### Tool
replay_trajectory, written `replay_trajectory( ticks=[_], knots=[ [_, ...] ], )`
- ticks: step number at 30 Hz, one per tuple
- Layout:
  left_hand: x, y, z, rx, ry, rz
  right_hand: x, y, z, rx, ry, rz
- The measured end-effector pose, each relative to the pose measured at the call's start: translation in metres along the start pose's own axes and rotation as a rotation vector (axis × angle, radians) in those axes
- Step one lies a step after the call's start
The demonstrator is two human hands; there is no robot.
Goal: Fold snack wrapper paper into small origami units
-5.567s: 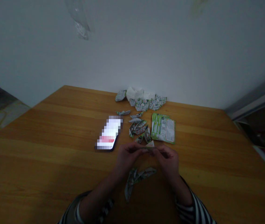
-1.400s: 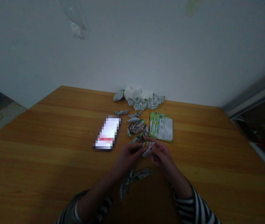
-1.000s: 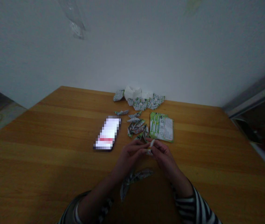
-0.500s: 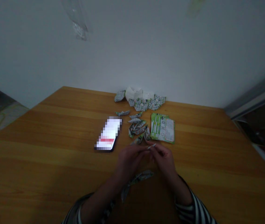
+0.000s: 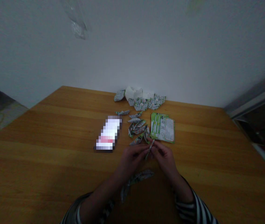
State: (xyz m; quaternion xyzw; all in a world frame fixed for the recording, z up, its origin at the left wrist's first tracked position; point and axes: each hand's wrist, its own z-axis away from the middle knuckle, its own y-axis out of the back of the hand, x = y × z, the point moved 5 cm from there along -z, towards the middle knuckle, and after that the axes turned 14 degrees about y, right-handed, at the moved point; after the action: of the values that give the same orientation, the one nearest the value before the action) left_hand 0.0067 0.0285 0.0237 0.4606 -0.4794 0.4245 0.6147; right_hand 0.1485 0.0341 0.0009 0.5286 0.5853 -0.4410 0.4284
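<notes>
Between my two hands is a thin folded strip of printed paper [image 5: 150, 150], seen nearly edge-on and slanting. My left hand [image 5: 132, 158] pinches it from the left with thumb and fingers. From the other side my right hand [image 5: 164, 157] grips it the same way. Just beyond my fingertips lie several folded paper pieces [image 5: 137, 127] with green and grey print. Nearer me, partly behind my left forearm, rest more folded pieces [image 5: 141, 176]. A stack of flat green-and-white printed sheets [image 5: 162, 127] sits beyond my right hand.
A phone [image 5: 109, 133] with a lit screen lies left of the folded pieces on the wooden table [image 5: 53, 130]. Against the white wall stand larger folded paper shapes [image 5: 141, 103] and crumpled white paper [image 5: 132, 92]. A clear plastic bag [image 5: 77, 29] hangs on the wall.
The paper strip has turned in my fingers, from lying nearly level to slanting steeply, and more of it shows. My hands have hardly moved.
</notes>
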Motion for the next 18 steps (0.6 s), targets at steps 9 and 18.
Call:
replay_trajectory(
  ticks=[9,18],
  knots=[
    [-0.007,-0.005,0.002,-0.001,0.035,-0.086,0.009,-0.006,0.010,-0.061,0.072,0.249],
    [-0.017,0.004,-0.003,0.077,0.082,-0.052,-0.006,-0.011,0.009,-0.210,0.356,0.457]
  ],
)
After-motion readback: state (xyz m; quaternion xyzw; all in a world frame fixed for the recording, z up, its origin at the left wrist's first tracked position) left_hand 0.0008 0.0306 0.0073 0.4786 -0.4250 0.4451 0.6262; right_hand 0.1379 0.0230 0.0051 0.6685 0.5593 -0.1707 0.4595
